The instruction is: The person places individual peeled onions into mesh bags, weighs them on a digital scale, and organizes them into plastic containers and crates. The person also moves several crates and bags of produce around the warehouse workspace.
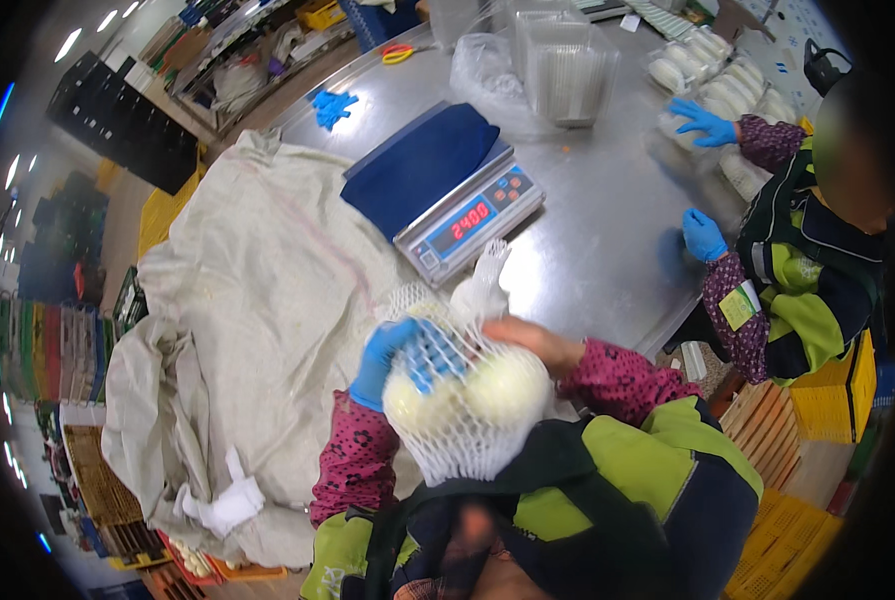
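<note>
My left hand [398, 356], in a blue glove, is partly inside a white foam net [455, 450], its fingers showing through the mesh against pale round produce [507, 382]. From the other side my bare right hand [537, 341] grips the net near its upper edge. Several of the pale round pieces fill the net, close to my chest. Just beyond my hands stands another white foam net piece [488, 285], bunched at its top. A digital scale [470, 225] with a lit red display is behind it, with dark blue cloth [425, 169] over its pan.
A large off-white woven sheet [267, 300] covers the left side, with white netting [230, 502] on it. On the metal table [597, 247] are clear plastic trays [567, 75], a blue glove [333, 109] and scissors [397, 52]. A co-worker's gloved hands [702, 124] are near wrapped packs [732, 82] at right.
</note>
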A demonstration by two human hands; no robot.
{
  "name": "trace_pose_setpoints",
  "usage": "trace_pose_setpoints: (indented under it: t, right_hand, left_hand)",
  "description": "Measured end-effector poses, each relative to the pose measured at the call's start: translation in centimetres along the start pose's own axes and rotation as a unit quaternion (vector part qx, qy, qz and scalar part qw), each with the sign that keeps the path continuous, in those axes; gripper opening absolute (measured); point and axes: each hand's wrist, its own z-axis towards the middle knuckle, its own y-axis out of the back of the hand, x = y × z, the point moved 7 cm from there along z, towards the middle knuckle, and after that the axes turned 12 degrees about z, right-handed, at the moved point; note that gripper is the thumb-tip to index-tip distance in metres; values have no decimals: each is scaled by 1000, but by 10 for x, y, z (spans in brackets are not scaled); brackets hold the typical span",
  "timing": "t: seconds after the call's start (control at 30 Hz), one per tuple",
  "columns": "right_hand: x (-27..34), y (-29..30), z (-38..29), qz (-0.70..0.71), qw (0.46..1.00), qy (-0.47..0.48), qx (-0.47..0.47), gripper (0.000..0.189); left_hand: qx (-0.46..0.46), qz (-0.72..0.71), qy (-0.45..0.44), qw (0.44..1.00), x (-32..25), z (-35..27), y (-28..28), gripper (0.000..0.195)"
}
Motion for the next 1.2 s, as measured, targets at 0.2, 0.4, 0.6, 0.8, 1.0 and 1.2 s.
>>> trace_pose_setpoints:
  t: [0.2, 0.4, 0.6, 0.8, 1.0, 1.2]
  right_hand:
    - [-29, -9, -46, 115, 992, 46, -20, 42]
    - [-67, 57, -82, 402, 912, 71, 26, 47]
    - [22, 154, -140, 178, 906, 229, -308, 50]
    - [87, 270, -200, -159, 814, 312, -464, 55]
    - [109, 94, -149, -616, 553, 436, -353, 49]
    - [-58, 4, -54, -653, 735, 182, 16, 71]
  left_hand:
    - [31, 261, -128, 956, -10, -13, -66, 24]
    - [-143, 255, -254, 922, -24, 13, -76, 25]
    - [-385, 248, -344, 820, -32, -92, 3, 22]
    - [-566, 240, -259, 745, 41, -200, 85, 25]
    - [-602, 292, -133, 731, 136, -224, 127, 53]
    - [-551, 192, -193, 789, 118, -154, 122, 73]
